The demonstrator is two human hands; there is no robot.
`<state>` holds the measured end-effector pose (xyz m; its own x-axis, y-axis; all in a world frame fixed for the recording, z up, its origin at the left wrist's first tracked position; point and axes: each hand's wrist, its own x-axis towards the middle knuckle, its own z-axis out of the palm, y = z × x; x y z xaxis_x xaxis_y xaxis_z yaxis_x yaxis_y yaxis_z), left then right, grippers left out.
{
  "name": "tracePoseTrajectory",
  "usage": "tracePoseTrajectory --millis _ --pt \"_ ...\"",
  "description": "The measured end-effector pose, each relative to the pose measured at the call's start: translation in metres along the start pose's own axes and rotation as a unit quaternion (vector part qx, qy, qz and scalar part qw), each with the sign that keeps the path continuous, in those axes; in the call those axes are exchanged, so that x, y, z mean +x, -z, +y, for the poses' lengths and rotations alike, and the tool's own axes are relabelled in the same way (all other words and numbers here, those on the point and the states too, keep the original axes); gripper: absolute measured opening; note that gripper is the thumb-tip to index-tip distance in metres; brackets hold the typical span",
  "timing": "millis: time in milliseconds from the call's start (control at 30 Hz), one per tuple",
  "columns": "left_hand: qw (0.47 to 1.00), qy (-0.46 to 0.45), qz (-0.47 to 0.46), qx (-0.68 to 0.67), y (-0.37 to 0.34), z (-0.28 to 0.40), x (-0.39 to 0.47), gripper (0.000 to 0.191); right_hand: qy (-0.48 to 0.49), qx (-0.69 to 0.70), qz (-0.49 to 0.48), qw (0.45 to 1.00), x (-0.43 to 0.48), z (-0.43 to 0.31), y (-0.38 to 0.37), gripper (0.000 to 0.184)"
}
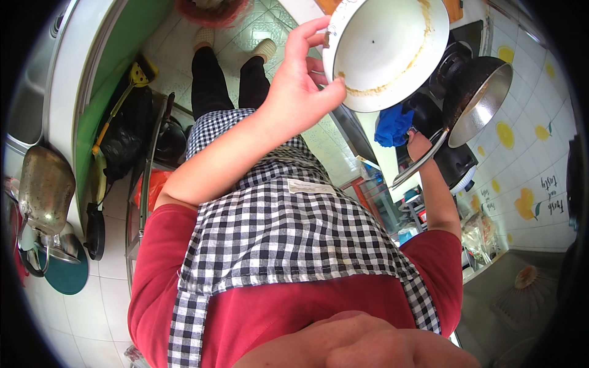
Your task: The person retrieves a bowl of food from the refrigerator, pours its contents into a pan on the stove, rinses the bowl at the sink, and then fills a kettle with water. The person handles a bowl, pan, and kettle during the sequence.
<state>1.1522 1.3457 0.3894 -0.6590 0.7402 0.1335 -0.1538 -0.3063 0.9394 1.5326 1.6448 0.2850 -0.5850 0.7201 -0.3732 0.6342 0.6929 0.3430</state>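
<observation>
My left hand (303, 87) grips the rim of a white enamel-like basin (377, 50), lifted and tilted so that its inside shows. A brown, crusty ring stains the basin's inner wall. My right hand (418, 143) is at the stove, its fingertips closed on a crumpled blue cloth (393, 126). The metal handle of a wok (481, 103) crosses over my right wrist and partly hides it. This wok is dark outside and shiny inside, and it tilts beside the black gas stove (448, 161).
Lemon-patterned wall tiles (520, 152) border the stove. Leftward are a sink (32, 87), a metal pot (46, 188), a green round board (69, 271) and a yellow slotted turner (138, 76). A red plastic-lined bin (211, 11) stands on the floor ahead.
</observation>
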Motion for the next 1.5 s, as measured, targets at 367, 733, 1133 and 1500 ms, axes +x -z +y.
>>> tracePoseTrajectory --millis 367,733,1133,1500 --pt "0.996 0.026 -0.089 0.009 -0.016 0.001 -0.022 0.078 -0.043 0.050 -0.028 0.997 -0.030 0.002 0.001 0.043" --pt "0.995 -0.001 -0.096 -0.007 -0.023 0.007 -0.008 0.079 -0.061 0.050 -0.028 0.996 -0.035 0.006 -0.007 0.047" --pt "0.996 -0.006 -0.058 -0.063 -0.029 0.000 -0.005 0.075 -0.074 0.138 -0.057 0.986 -0.029 0.016 -0.015 0.050" --pt "0.997 0.023 -0.058 -0.036 -0.028 -0.001 -0.005 0.070 -0.097 0.258 -0.093 0.957 -0.026 0.022 -0.017 0.049"
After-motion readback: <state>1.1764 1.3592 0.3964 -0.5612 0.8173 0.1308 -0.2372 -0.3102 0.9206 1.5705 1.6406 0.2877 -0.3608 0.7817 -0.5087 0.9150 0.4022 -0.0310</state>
